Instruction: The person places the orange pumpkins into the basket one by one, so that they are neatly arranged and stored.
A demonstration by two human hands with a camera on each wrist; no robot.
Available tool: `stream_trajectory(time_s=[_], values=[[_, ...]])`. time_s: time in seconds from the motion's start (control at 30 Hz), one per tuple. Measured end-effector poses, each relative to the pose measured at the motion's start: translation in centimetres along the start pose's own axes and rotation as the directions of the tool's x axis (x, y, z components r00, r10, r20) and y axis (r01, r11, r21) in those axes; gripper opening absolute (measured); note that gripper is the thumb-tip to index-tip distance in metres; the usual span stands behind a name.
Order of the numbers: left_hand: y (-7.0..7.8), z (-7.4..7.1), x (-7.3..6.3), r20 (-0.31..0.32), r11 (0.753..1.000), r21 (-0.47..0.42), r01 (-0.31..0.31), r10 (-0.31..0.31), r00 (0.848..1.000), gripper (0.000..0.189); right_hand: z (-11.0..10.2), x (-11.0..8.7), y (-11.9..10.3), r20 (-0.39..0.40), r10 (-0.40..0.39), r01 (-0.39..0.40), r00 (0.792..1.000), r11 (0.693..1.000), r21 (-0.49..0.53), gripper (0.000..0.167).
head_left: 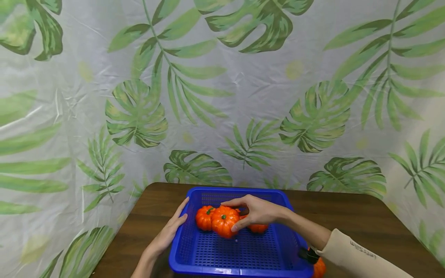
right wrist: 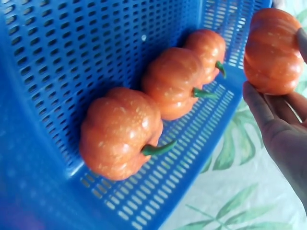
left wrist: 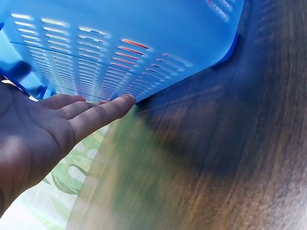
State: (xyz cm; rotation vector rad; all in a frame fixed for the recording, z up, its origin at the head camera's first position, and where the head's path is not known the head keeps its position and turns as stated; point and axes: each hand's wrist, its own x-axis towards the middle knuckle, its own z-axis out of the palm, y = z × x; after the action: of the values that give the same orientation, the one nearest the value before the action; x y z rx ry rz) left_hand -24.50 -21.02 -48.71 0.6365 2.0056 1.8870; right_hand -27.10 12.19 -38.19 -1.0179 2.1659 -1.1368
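My right hand (head_left: 255,210) grips a small orange pumpkin (head_left: 222,224) with a green stem, fingers and thumb around its sides. It is held over a blue plastic basket (head_left: 240,271). In the right wrist view the held pumpkin (right wrist: 273,50) is apart from three others, a near pumpkin (right wrist: 120,136), a middle pumpkin (right wrist: 170,81) and a far pumpkin (right wrist: 204,50), lined along one basket wall. My left hand (head_left: 168,233) is at the basket's left side; the left wrist view shows its fingers (left wrist: 103,115) extended along the slotted wall (left wrist: 144,28).
The basket stands on a dark wooden table (head_left: 139,227). Outside its right side, partly hidden below my right forearm, is another pumpkin (head_left: 319,268). A leaf-patterned curtain (head_left: 257,77) hangs behind the table.
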Motion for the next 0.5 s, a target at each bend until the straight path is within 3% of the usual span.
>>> stream_trajectory(time_s=[0.5], values=[[-0.2,-0.2,0.0,-0.014,1.0,-0.012,0.002,-0.002,1.0,0.061,1.5,3.7,1.7,0.093,-0.026,0.018,0.995,0.996,0.088,0.066]])
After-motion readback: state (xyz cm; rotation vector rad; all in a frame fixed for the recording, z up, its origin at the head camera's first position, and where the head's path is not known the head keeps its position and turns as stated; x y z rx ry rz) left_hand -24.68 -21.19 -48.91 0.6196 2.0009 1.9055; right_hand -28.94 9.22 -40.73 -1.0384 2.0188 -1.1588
